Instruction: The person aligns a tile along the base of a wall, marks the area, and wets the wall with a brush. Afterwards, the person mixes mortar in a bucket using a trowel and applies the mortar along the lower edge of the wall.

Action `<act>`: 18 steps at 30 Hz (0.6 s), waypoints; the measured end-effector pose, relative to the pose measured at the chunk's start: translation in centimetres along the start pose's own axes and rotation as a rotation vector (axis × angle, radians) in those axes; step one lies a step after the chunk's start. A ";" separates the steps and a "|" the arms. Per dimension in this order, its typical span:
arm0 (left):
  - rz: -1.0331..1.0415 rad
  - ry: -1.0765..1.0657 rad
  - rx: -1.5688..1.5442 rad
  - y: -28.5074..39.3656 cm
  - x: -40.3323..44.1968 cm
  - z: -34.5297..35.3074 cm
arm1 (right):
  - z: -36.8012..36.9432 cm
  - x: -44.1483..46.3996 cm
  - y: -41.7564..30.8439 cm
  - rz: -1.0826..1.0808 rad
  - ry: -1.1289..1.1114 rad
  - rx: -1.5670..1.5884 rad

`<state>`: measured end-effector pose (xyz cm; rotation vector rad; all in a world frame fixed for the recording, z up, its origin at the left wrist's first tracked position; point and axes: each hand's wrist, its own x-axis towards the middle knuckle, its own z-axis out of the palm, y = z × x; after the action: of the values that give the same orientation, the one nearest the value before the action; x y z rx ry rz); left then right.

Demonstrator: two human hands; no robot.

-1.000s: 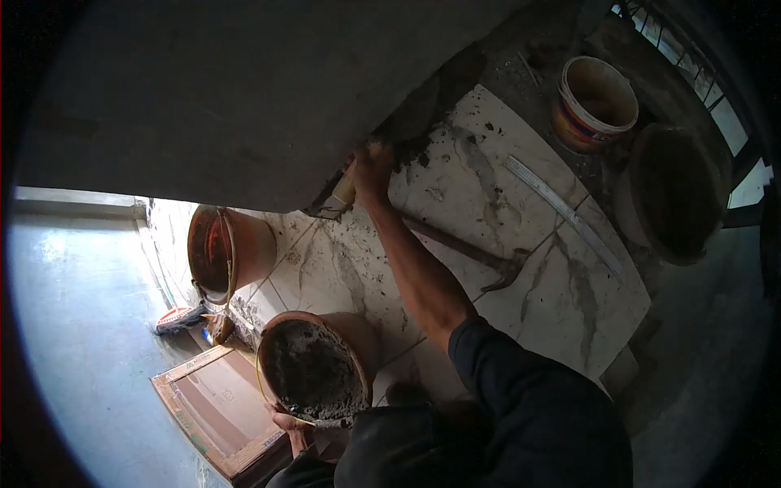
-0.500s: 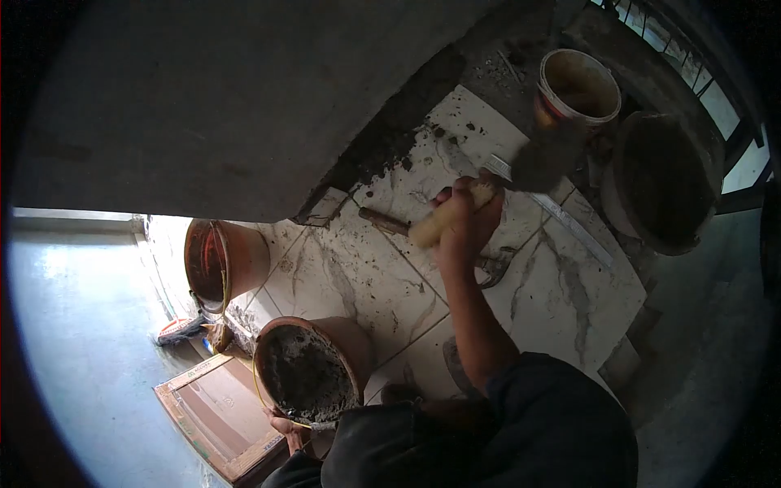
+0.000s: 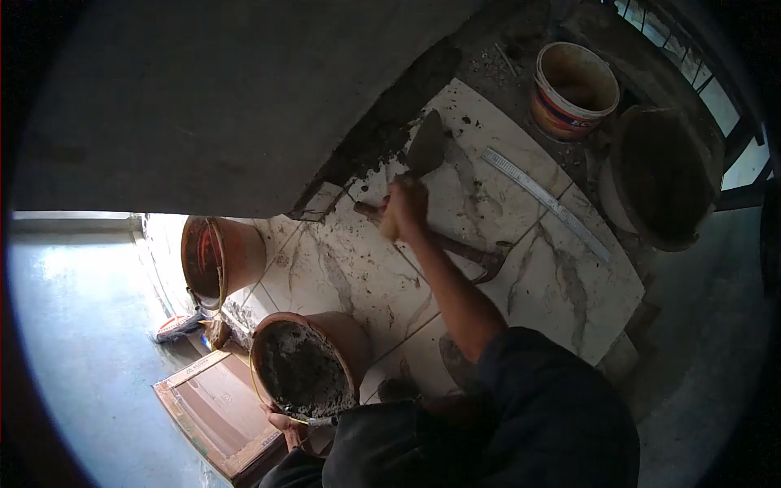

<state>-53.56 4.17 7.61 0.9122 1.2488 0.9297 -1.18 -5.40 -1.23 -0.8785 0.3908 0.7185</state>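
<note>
Tiles [image 3: 533, 313] stretch beneath the right arm, bounded at upper left by a large grey panel [image 3: 203, 106] with a dark, crumbly strip [image 3: 382, 130] along its slanting edge. On the far side they end at a stepped edge, past which stand a white-rimmed pail [image 3: 561, 122] and a wide basin [image 3: 614, 199]. Marbled surface shows between the right hand [image 3: 407, 209] and the metal straightedge [image 3: 545, 203], giving it sideways room; a hammer [image 3: 460, 248] lies directly below the hand, its handle end poking out on the other side. Nearer the body, the mortar bucket [image 3: 350, 337] narrows the space, with a second bucket [image 3: 244, 256] behind it and a flat carton [image 3: 215, 407] beside it.

The trowel [image 3: 427, 145] is over the tiles just beside the ragged border of the dark strip, its pale handle wrapped by the fingers of the right hand. Its blade is dull grey and broad; whether it touches the tile cannot be told. Grey, lumpy mortar [image 3: 305, 366] fills much of the tilted bucket. The left hand [image 3: 283, 423] is at that bucket's rim near the wire handle, its exact grip hidden.

Half a second ago the trowel was a blur out by the straightedge; now it has swung back toward the panel. The left hand stays at the bucket, and the hammer has not shifted on the tiles.
</note>
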 end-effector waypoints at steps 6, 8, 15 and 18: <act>-0.148 0.084 -0.046 -1.0 3.8 -6.1 | -3.3 1.7 -6.3 0.005 -0.098 -0.206; -0.094 0.051 -0.023 -1.2 4.8 -7.0 | -3.9 1.9 -7.6 0.019 -0.131 -0.278; -0.146 0.106 -0.066 -0.5 2.3 -3.3 | -6.1 1.9 -9.0 0.081 -0.330 -0.258; -0.193 0.082 -0.084 -0.6 3.3 -4.5 | -6.5 2.7 -8.2 0.121 -0.384 -0.078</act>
<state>-57.72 7.31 5.44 0.6805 1.3318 0.8662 6.34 -13.07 -2.04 -0.7724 0.0739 0.9984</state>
